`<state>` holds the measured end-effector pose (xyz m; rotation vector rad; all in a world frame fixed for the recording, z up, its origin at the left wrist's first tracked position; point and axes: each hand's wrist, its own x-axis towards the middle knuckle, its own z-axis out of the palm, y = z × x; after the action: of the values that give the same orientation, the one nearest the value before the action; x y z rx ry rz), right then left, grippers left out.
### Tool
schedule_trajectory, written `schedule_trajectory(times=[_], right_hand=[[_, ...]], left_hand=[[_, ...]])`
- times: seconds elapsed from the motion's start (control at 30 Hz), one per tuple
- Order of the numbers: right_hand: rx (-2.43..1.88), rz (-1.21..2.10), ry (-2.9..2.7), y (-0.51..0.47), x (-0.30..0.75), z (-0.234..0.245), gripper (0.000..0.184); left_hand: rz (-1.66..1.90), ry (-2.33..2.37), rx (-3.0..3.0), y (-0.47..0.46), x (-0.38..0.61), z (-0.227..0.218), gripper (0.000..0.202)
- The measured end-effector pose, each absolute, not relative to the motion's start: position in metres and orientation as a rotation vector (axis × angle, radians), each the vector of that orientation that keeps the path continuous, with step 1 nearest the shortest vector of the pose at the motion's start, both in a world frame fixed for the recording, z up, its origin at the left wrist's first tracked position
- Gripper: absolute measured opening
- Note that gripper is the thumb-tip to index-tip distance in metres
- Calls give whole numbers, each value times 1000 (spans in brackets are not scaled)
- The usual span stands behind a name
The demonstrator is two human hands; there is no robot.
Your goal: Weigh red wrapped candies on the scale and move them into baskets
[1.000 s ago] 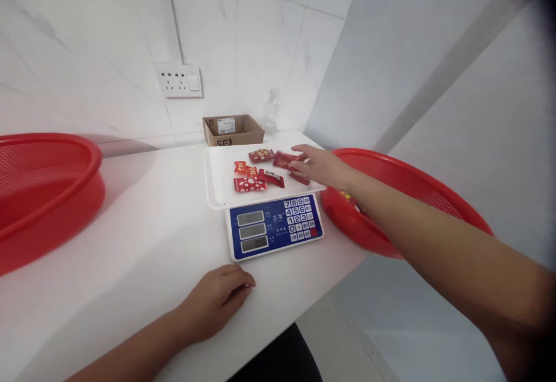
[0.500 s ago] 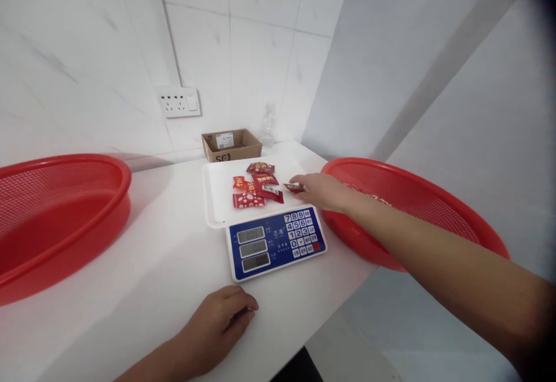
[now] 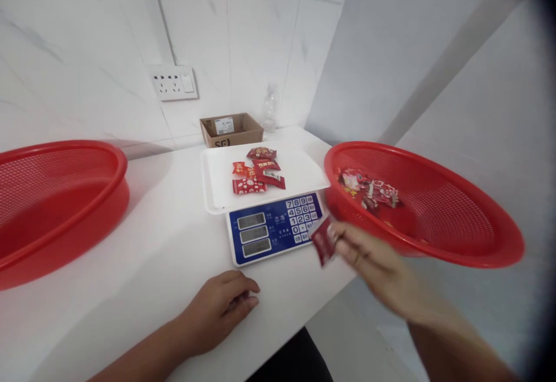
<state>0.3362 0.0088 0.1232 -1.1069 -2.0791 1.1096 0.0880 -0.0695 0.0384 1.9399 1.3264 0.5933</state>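
A small dark red snack packet [image 3: 324, 240] is pinched between the thumb and fingers of my right hand [image 3: 369, 257], over the right edge of a blue-and-white digital scale [image 3: 278, 226]. My right hand is blurred by motion. My left hand [image 3: 221, 307] rests on the table in front of the scale, loosely curled with a gap between thumb and fingers and nothing visible in it. On the scale's white tray [image 3: 299, 171] lie several red wrapped packets, among them a polka-dot packet [image 3: 248, 186] and a dark red packet [image 3: 261, 153] at the back.
A red mesh basket [image 3: 460, 214] on the right holds several wrapped packets [image 3: 377, 191]. Another red basket [image 3: 61, 231] stands on the left. Behind the scale are an open cardboard box [image 3: 234, 133] and a clear plastic bottle [image 3: 270, 110] against the wall.
My right hand has drawn back from the tray toward me with the snack packet, bringing the right basket's contents into view. My left hand stays in place. The view has tilted slightly downward.
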Motion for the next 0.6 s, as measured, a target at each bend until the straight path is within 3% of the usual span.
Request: schedule_trajectory(times=[0.1,0.27,0.53,0.6], right_hand=[[-954,1510,-2194,-18,319,86,26],[-866,1647,-2161,-27,292,63,22],[-858,1502,-2301,-27,282,51,16],[-900,1437,-2319,-28,279,46,22]], left_hand=[[641,1266,1932,-70,87,39,36],[690,1196,1993,-69,86,46,54],[598,1274,1909,-69,91,46,35],[605,1270,1913,-69,91,44,33]])
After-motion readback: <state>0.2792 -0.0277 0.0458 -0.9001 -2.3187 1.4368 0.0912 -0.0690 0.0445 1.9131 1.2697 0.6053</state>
